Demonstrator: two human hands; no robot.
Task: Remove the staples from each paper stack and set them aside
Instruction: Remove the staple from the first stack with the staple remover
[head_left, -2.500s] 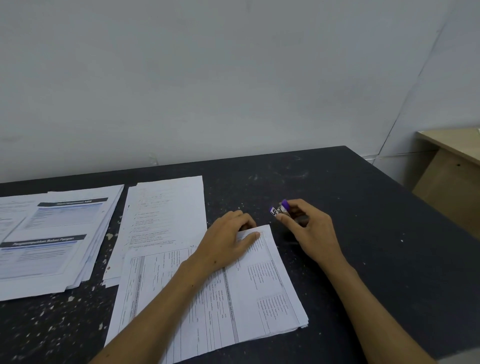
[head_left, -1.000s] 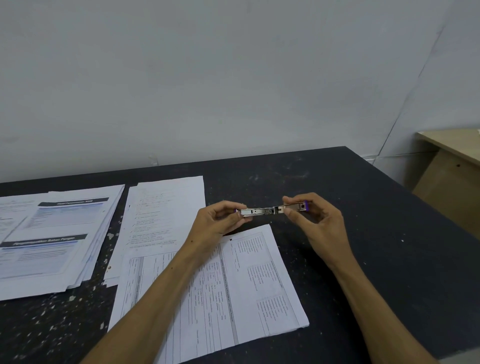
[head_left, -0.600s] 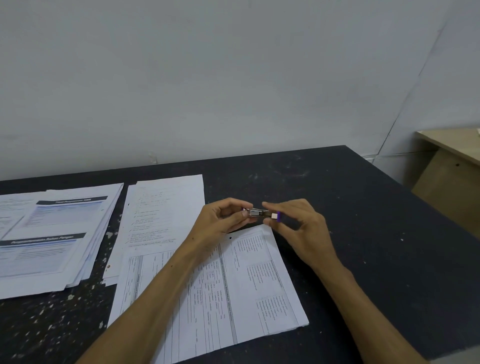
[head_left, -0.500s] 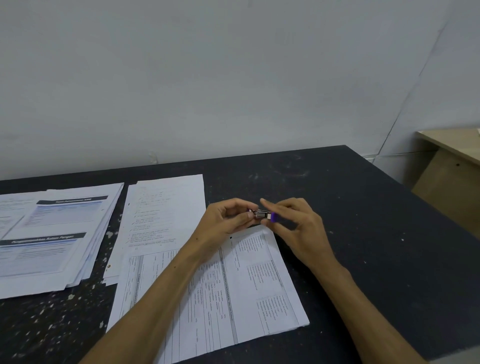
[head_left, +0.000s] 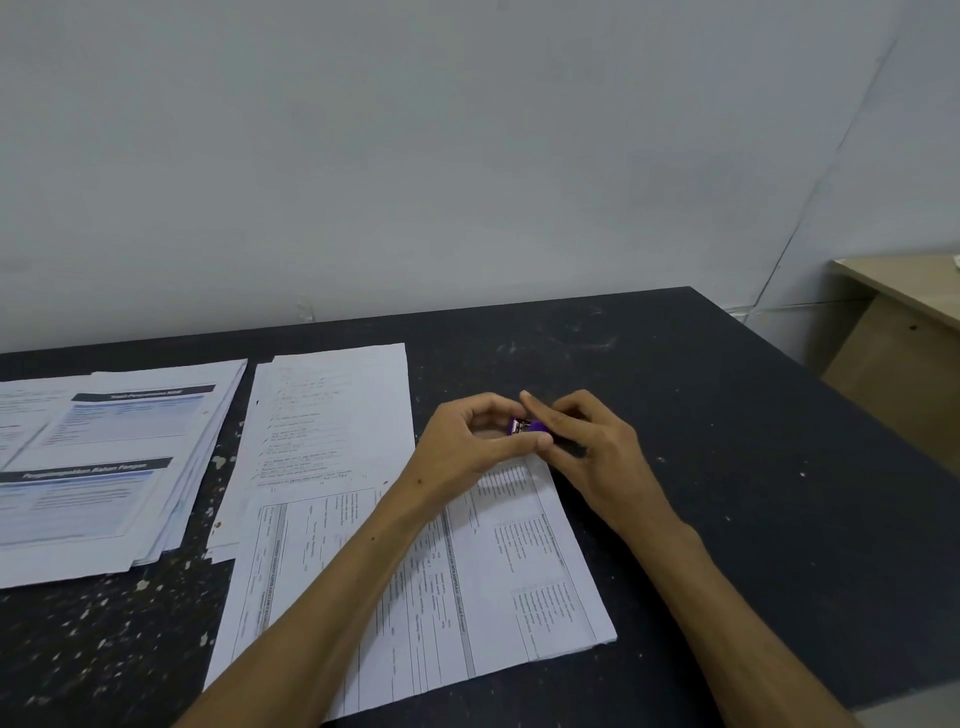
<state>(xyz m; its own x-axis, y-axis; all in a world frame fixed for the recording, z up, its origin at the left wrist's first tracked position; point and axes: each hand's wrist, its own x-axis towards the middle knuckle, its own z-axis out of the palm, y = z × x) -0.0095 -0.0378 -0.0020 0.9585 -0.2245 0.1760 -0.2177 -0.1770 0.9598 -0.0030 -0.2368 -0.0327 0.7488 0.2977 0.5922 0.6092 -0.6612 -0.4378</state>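
Note:
A small purple and metal stapler (head_left: 527, 427) is held between both hands, just above the top right corner of a printed paper stack (head_left: 467, 582) that lies in front of me on the black table (head_left: 727, 441). My left hand (head_left: 470, 441) curls its fingers and thumb round the stapler's left end. My right hand (head_left: 587, 447) pinches its right end from above. No staple can be made out.
A second paper stack (head_left: 332, 415) lies behind the near one. A fanned pile of printed sheets with blue headers (head_left: 104, 467) sits at the far left. A wooden desk (head_left: 904, 332) stands past the table's right edge. A white wall rises behind.
The stapler, swung open flat and stretched between both hands a second ago, has been folded back together. Both hands have drawn close around it.

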